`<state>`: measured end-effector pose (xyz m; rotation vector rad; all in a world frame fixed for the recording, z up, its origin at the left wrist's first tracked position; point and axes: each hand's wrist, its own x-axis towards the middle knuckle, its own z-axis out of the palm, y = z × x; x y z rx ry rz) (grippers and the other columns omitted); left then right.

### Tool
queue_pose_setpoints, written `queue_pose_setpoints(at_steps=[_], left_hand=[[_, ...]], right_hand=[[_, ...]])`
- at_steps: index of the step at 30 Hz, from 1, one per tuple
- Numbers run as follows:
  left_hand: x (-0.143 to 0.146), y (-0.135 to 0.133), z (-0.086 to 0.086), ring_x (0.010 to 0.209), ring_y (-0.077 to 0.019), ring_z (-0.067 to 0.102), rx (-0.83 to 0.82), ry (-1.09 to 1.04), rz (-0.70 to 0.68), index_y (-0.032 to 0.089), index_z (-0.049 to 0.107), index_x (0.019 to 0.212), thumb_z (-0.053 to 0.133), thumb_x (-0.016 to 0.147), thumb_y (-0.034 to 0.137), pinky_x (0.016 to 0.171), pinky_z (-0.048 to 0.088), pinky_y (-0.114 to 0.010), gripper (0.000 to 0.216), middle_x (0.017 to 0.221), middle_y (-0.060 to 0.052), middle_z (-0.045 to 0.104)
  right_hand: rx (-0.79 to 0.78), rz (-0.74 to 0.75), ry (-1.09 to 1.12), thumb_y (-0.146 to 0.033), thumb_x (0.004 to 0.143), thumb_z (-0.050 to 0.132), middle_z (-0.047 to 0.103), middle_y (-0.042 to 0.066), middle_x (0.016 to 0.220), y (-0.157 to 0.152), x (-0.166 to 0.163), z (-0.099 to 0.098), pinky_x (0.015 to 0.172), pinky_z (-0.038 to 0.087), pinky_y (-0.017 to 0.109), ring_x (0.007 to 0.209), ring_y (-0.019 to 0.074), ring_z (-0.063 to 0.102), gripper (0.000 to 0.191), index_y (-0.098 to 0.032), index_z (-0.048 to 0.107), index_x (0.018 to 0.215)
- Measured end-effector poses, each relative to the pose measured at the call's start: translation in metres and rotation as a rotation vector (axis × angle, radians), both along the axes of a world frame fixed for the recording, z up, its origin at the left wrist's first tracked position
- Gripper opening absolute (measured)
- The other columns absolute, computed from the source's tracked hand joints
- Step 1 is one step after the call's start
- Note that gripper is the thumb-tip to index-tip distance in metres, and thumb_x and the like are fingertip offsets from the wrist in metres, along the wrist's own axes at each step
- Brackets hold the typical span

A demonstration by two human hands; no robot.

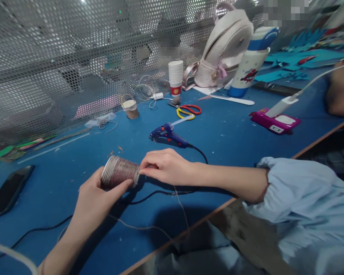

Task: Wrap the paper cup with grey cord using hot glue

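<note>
My left hand (96, 198) is closed around a paper cup (120, 172) wrapped in rows of thin twine, tilted on its side with its wide rim to the left. At the narrow end, my right hand (167, 166) pinches the twine (181, 200) between thumb and forefinger. The loose length hangs below that hand and loops along the table's front edge. Beyond my right hand lies a blue hot glue gun (167, 134) with a clear glue stick in its back. Red-and-yellow scissors (189, 110) lie just behind the glue gun.
A small basket-like cup (130, 109), stacked paper cups (176, 78), a backpack (222, 49) and a bottle (249, 63) stand at the back. A phone (10, 191) lies left, a pink power strip (275, 120) right. Black cable crosses the table. Another person's arm (342, 89) rests far right.
</note>
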<state>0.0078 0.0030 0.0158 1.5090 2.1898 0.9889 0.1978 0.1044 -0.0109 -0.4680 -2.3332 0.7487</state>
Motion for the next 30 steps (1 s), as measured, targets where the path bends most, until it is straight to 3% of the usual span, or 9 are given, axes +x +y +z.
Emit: queue_pose_setpoints(at_steps=[16, 24, 30], left_hand=[[0.003, -0.003, 0.000, 0.074, -0.0206, 0.066, 0.056, -0.068, -0.034, 0.020, 0.073, 0.086, 0.077, 0.065, 0.040, 0.070, 0.048, -0.029, 0.030, 0.076, 0.002, 0.074], [-0.013, 0.001, -0.009, 0.074, -0.0234, 0.065, 0.004, -0.021, -0.079, 0.020, 0.074, 0.090, 0.078, 0.061, 0.048, 0.070, 0.049, -0.033, 0.041, 0.079, -0.001, 0.075], [-0.010, 0.000, -0.008, 0.073, -0.0231, 0.066, 0.019, -0.014, -0.074, 0.020, 0.074, 0.086, 0.078, 0.061, 0.047, 0.068, 0.049, -0.033, 0.037, 0.076, -0.001, 0.075]], right_hand=[[0.020, 0.006, 0.007, -0.015, 0.093, 0.064, 0.073, 0.005, 0.087, 0.003, 0.002, -0.001, 0.072, 0.045, 0.024, 0.079, 0.0145, 0.064, 0.009, -0.015, 0.069, 0.087], [0.040, 0.004, 0.041, -0.013, 0.092, 0.065, 0.073, 0.004, 0.086, 0.002, 0.003, -0.001, 0.069, 0.044, 0.023, 0.075, 0.0131, 0.063, 0.008, -0.014, 0.070, 0.086], [0.013, -0.011, 0.010, -0.014, 0.092, 0.066, 0.074, 0.004, 0.086, 0.002, 0.004, -0.001, 0.070, 0.044, 0.023, 0.077, 0.0136, 0.064, 0.007, -0.014, 0.070, 0.086]])
